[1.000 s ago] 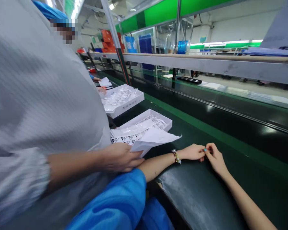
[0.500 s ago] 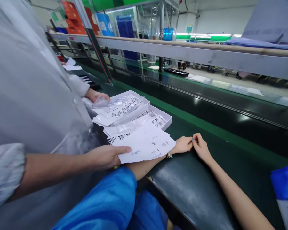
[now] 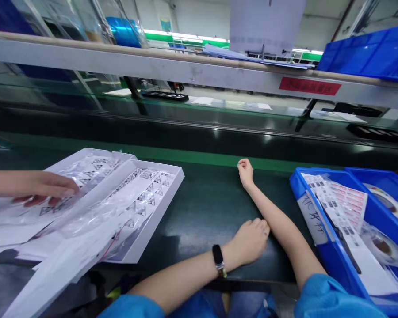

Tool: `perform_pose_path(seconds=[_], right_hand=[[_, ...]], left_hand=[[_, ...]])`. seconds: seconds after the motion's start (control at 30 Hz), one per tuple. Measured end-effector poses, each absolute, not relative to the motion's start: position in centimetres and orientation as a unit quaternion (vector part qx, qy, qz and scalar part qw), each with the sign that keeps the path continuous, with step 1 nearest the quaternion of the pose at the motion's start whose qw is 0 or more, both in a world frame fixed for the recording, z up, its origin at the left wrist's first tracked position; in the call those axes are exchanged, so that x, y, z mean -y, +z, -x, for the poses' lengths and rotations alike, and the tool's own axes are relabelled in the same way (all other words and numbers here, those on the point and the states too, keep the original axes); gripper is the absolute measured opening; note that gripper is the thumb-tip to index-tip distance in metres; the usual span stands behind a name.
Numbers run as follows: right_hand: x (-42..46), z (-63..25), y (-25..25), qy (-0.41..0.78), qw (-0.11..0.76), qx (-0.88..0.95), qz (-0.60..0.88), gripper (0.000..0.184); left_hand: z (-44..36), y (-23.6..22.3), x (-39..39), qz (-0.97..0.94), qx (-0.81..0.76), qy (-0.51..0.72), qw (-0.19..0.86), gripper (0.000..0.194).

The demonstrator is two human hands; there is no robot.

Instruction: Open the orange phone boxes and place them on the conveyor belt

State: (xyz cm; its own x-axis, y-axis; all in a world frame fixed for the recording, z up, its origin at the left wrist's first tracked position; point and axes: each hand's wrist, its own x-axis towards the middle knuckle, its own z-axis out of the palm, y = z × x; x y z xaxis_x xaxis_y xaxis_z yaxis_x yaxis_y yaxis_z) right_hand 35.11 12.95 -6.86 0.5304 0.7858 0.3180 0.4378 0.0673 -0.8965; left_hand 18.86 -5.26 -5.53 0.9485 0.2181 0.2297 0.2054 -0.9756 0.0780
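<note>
**A:** What are the person's own hands doing?

**B:** Both rest on the dark green workbench point(image 3: 199, 212) and neither grips anything. The left hand point(image 3: 250, 240) lies loosely curled, knuckles up, touching the right forearm; a dark watch point(image 3: 218, 259) sits on its wrist. The right hand point(image 3: 244, 171) reaches further forward, fingers pinched together. Whether something tiny sits between them, I cannot tell.

**A:** What lies closest?

**B:** To the left of the left hand, a shallow white tray point(image 3: 152, 212) holds clear plastic bags point(image 3: 132, 201) printed with small triangles. A second tray of the same kind sits beyond it, where a co-worker's hand point(image 3: 43, 190) presses flat on the bags.

**A:** How would those handle?

**B:** The bags look light, limp and slick, likely to slide over each other. I judge the stiff tray rim nearest the left hand the best hold.

**A:** And room to move?

**B:** To the right of the right arm, just beside the elbow, stands a blue bin point(image 3: 321, 247) with label sheets point(image 3: 334, 207) and tape rolls point(image 3: 381, 245). Bare bench lies between the hands and the tray. Ahead of the right hand runs a green strip, then a darker conveyor belt point(image 3: 199, 137). The bench's near edge runs under the forearms.
</note>
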Motion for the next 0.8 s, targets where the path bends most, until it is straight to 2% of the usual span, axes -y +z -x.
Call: perform_pose_path(seconds=[0.07, 0.13, 0.2, 0.3, 0.37, 0.53, 0.63, 0.8], right_hand=[[-12.0, -38.4, -6.3, 0.085, 0.557, 0.436, 0.702, 0.026], [-10.4, -41.9, -5.9, 0.026, 0.537, 0.406, 0.739, 0.022], [-8.9, -44.8, -5.6, -0.014, 0.512, 0.371, 0.775, 0.022], [-8.0, -47.2, -5.7, -0.017, 0.462, 0.361, 0.810, 0.022], [-8.4, -47.1, -6.0, -0.001, 0.425, 0.406, 0.809, 0.020], [-10.3, -44.0, -7.3, 0.037, 0.339, 0.578, 0.742, 0.022], [-10.7, -43.0, -7.8, 0.022, 0.321, 0.599, 0.733, 0.030], [-10.6, -43.5, -8.0, 0.012, 0.307, 0.607, 0.733, 0.032]], left_hand=[[-20.9, -5.6, 5.2, -0.986, -0.089, 0.137, 0.031, 0.030], [-23.5, -5.3, 2.8, -0.975, -0.159, 0.144, 0.055, 0.031], [-26.2, -5.3, -0.9, -0.954, -0.247, 0.156, 0.065, 0.045], [-29.3, -5.8, -6.3, -0.911, -0.373, 0.153, 0.083, 0.064], [-30.3, -6.3, -8.6, -0.901, -0.399, 0.146, 0.087, 0.066], [-30.3, -7.3, -10.7, -0.925, -0.345, 0.142, 0.069, 0.065], [-29.2, -7.6, -11.3, -0.939, -0.303, 0.151, 0.055, 0.066], [-28.7, -7.7, -11.6, -0.940, -0.299, 0.155, 0.053, 0.067]])
